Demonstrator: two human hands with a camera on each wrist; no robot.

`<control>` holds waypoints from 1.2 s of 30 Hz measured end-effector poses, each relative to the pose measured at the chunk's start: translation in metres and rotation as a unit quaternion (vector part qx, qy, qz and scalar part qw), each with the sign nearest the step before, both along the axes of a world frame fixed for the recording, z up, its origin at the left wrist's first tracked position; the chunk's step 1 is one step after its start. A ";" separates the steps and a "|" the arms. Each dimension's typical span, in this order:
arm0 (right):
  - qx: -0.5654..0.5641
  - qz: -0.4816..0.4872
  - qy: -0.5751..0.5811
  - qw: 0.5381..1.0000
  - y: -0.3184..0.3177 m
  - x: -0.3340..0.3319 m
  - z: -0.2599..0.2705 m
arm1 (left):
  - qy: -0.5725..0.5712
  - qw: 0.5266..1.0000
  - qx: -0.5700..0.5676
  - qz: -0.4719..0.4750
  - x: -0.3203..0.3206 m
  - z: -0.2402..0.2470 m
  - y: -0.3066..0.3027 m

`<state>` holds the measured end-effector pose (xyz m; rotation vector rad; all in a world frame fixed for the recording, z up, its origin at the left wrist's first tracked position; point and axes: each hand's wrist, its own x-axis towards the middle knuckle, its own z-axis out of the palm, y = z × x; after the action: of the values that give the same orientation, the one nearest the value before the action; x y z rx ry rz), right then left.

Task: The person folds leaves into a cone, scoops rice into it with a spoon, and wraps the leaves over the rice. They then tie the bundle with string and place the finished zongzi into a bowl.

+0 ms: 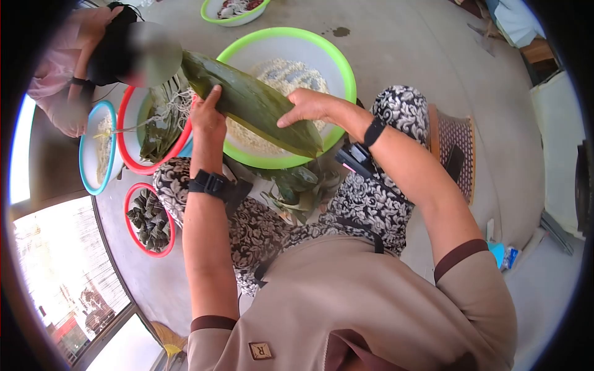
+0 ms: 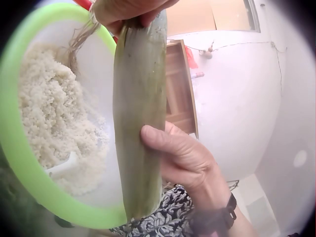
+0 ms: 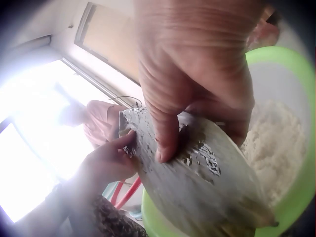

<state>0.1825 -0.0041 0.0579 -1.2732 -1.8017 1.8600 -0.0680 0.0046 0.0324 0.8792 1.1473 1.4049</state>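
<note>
A long green leaf (image 1: 247,102) is stretched between both hands above a green-rimmed bowl (image 1: 351,80) of white rice (image 1: 291,74). The left hand (image 1: 209,117) pinches the leaf near its upper left end, thumb on top. The right hand (image 1: 309,106) grips its edge toward the other end, thumb on the near face. In the left wrist view the leaf (image 2: 140,98) looks flat and upright, with the right hand's thumb (image 2: 158,138) across it. Wet shine shows on the leaf (image 3: 207,168) in the right wrist view, where the right hand (image 3: 197,64) covers part of it.
Left of the bowl, a red-rimmed basin (image 1: 125,145) holds leaves and strings. Beside it are a blue-rimmed basin (image 1: 84,154) and a red-rimmed basket of dark wrapped bundles (image 1: 148,219). Another person (image 1: 68,62) sits at upper left. A white scoop (image 2: 64,165) lies in the rice.
</note>
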 end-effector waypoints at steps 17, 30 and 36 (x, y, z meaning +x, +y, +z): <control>0.006 -0.170 0.104 0.980 0.006 -0.005 0.012 | -0.130 0.980 -0.103 -0.108 0.046 0.003 -0.021; -0.003 -0.197 0.154 0.968 0.007 -0.018 0.037 | -0.152 0.986 -0.072 -0.005 0.046 0.047 -0.023; -0.016 -0.174 0.116 0.978 0.009 -0.016 0.039 | -0.139 0.990 -0.031 -0.006 0.042 0.051 -0.023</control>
<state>0.1670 0.0046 0.0970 -1.2285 -1.3383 1.7613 -0.0257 -0.0182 0.0830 0.6238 0.9651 1.4232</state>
